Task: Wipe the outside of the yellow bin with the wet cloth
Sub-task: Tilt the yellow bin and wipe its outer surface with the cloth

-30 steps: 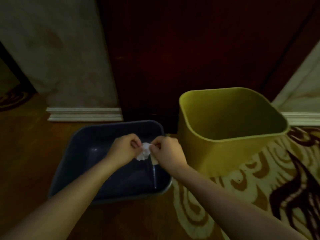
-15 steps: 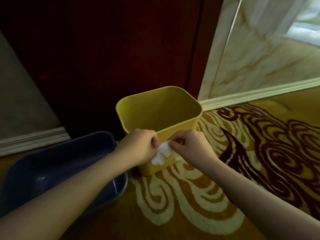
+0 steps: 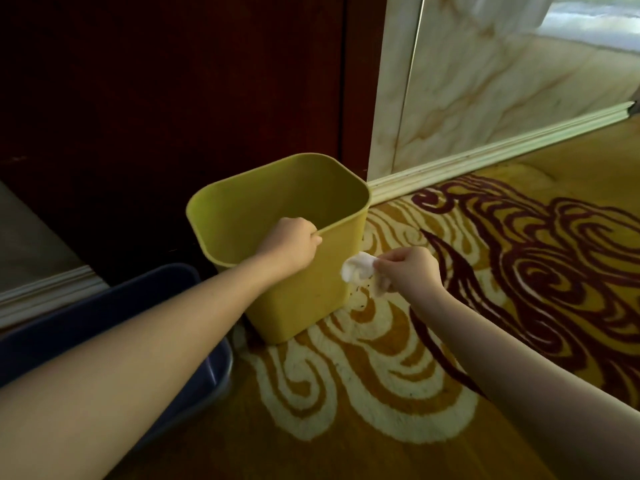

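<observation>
Left hand (image 3: 294, 245) clamped on bin (image 3: 304, 292) rim, right hand (image 3: 414, 271) pinching cloth (image 3: 358, 270) against the near wall. Wiping barely begun; other sides untouched, by the look of it

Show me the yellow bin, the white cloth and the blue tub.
yellow bin (image 3: 304, 299), head view, front outer wall.
white cloth (image 3: 358, 268), head view, bunched middle.
blue tub (image 3: 104, 317), head view, near rim.

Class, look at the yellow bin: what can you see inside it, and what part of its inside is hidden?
The yellow bin looks empty: only bare yellow inner walls show. Its floor is out of sight below the near rim, where the left hand grips, so small items there cannot be ruled out.
</observation>
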Demonstrator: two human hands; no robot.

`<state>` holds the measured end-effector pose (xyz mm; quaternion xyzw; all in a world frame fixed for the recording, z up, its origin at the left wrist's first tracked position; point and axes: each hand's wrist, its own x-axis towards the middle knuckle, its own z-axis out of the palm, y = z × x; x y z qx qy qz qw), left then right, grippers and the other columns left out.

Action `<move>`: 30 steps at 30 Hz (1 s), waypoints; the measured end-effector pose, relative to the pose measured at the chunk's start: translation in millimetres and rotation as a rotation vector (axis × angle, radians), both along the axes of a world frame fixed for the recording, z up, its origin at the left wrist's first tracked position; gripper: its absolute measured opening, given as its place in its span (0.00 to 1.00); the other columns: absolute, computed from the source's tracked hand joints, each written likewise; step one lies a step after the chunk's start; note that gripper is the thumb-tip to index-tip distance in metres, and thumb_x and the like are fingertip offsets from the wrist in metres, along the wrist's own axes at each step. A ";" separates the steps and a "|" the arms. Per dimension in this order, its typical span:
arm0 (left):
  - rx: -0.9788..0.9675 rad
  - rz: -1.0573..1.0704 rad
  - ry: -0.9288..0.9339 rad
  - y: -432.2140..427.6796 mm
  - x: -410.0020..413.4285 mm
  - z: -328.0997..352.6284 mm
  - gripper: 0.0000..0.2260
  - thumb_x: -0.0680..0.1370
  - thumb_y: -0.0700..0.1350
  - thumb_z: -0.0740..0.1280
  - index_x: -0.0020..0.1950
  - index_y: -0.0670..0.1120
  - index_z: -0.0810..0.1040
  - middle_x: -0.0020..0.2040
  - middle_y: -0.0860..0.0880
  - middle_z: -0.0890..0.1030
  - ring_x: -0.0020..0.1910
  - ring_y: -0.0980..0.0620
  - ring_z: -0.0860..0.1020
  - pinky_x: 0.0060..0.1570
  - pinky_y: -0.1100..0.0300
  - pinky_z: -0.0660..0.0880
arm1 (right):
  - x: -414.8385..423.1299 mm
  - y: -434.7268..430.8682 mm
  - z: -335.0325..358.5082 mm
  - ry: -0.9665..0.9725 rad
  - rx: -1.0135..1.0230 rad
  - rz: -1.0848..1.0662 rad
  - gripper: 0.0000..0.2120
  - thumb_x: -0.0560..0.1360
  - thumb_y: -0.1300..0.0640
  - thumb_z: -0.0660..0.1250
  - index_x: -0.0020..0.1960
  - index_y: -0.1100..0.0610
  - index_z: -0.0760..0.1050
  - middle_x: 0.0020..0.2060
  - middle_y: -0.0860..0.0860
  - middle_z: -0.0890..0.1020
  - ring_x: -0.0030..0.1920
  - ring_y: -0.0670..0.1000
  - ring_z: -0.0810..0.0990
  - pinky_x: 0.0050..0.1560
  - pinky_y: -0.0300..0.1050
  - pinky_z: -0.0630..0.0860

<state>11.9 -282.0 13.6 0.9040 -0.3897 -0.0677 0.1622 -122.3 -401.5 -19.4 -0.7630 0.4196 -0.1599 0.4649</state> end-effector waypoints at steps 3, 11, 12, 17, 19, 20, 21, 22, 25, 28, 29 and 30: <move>0.029 -0.035 -0.017 -5.5 8.6 -2.5 0.13 0.80 0.44 0.59 0.41 0.40 0.77 0.37 0.46 0.76 0.41 0.45 0.76 0.39 0.57 0.69 | 3.8 0.5 -5.7 -0.066 0.038 -0.089 0.07 0.73 0.62 0.64 0.41 0.57 0.80 0.30 0.52 0.83 0.34 0.47 0.81 0.31 0.36 0.76; -0.181 0.120 -0.004 -6.0 43.2 35.7 0.16 0.79 0.45 0.60 0.31 0.44 0.70 0.30 0.45 0.72 0.30 0.48 0.71 0.30 0.59 0.65 | 38.4 -2.4 10.6 -0.266 -0.265 -0.170 0.02 0.77 0.59 0.62 0.48 0.56 0.73 0.45 0.49 0.76 0.39 0.45 0.73 0.34 0.33 0.64; -0.218 0.141 0.055 -5.2 45.0 38.6 0.15 0.79 0.46 0.60 0.35 0.42 0.73 0.34 0.43 0.76 0.34 0.46 0.74 0.34 0.57 0.69 | 44.8 -0.1 11.2 -0.278 -0.310 -0.119 0.05 0.78 0.59 0.61 0.52 0.58 0.73 0.47 0.50 0.75 0.43 0.47 0.73 0.38 0.34 0.65; -0.371 0.239 0.337 2.4 38.2 35.1 0.12 0.79 0.45 0.60 0.46 0.42 0.80 0.41 0.46 0.81 0.39 0.51 0.78 0.37 0.62 0.71 | 64.3 25.2 7.2 -0.365 -0.495 0.172 0.15 0.78 0.59 0.61 0.65 0.57 0.68 0.58 0.54 0.73 0.49 0.50 0.75 0.47 0.40 0.71; -0.409 0.258 0.382 6.1 38.0 33.6 0.12 0.80 0.45 0.59 0.49 0.42 0.80 0.41 0.47 0.81 0.40 0.51 0.78 0.36 0.61 0.71 | 71.7 27.5 6.3 -0.381 -0.538 0.198 0.16 0.78 0.59 0.61 0.66 0.58 0.69 0.58 0.56 0.74 0.51 0.53 0.76 0.49 0.42 0.71; -0.424 0.261 0.396 8.2 38.3 32.0 0.12 0.80 0.45 0.59 0.50 0.42 0.80 0.42 0.47 0.81 0.41 0.50 0.79 0.38 0.60 0.72 | 74.4 27.1 5.4 -0.385 -0.526 0.196 0.15 0.79 0.59 0.61 0.65 0.58 0.69 0.57 0.56 0.74 0.51 0.53 0.76 0.49 0.43 0.72; -0.427 0.259 0.403 10.3 38.6 29.4 0.12 0.80 0.45 0.59 0.50 0.42 0.80 0.42 0.46 0.81 0.41 0.49 0.79 0.39 0.60 0.73 | 76.0 26.9 2.9 -0.382 -0.505 0.194 0.14 0.79 0.59 0.61 0.64 0.58 0.69 0.57 0.56 0.74 0.51 0.54 0.76 0.48 0.43 0.72; -0.419 0.255 0.400 12.2 38.4 26.3 0.11 0.80 0.46 0.59 0.48 0.44 0.80 0.41 0.47 0.81 0.41 0.50 0.79 0.38 0.60 0.72 | 76.4 27.3 -0.9 -0.370 -0.490 0.190 0.13 0.79 0.58 0.61 0.63 0.58 0.70 0.56 0.55 0.74 0.50 0.55 0.77 0.48 0.45 0.73; -0.405 0.264 0.398 14.3 37.5 18.5 0.10 0.80 0.46 0.59 0.46 0.46 0.79 0.39 0.50 0.80 0.39 0.53 0.78 0.33 0.62 0.70 | 71.2 29.6 -13.6 -0.347 -0.560 0.183 0.08 0.79 0.60 0.61 0.55 0.62 0.72 0.49 0.58 0.75 0.43 0.58 0.76 0.43 0.54 0.77; -0.401 0.287 0.406 7.4 39.8 18.1 0.11 0.80 0.45 0.59 0.50 0.43 0.79 0.39 0.50 0.80 0.40 0.54 0.78 0.33 0.62 0.69 | 67.5 23.3 -20.6 -0.333 -0.692 0.173 0.02 0.77 0.65 0.63 0.47 0.65 0.73 0.42 0.59 0.76 0.37 0.58 0.75 0.33 0.54 0.77; -0.393 0.291 0.407 3.8 40.4 19.1 0.11 0.80 0.45 0.59 0.52 0.42 0.79 0.40 0.50 0.80 0.40 0.54 0.77 0.34 0.62 0.69 | 65.9 18.1 -22.6 -0.306 -0.659 0.157 0.04 0.78 0.62 0.62 0.48 0.63 0.73 0.42 0.58 0.76 0.37 0.56 0.75 0.33 0.52 0.76; -0.386 0.293 0.413 0.4 40.5 20.2 0.12 0.80 0.45 0.59 0.54 0.41 0.79 0.42 0.49 0.80 0.41 0.53 0.77 0.35 0.62 0.70 | 63.4 11.8 -27.4 -0.263 -0.618 0.141 0.05 0.78 0.59 0.61 0.50 0.62 0.72 0.43 0.56 0.75 0.37 0.54 0.75 0.34 0.50 0.76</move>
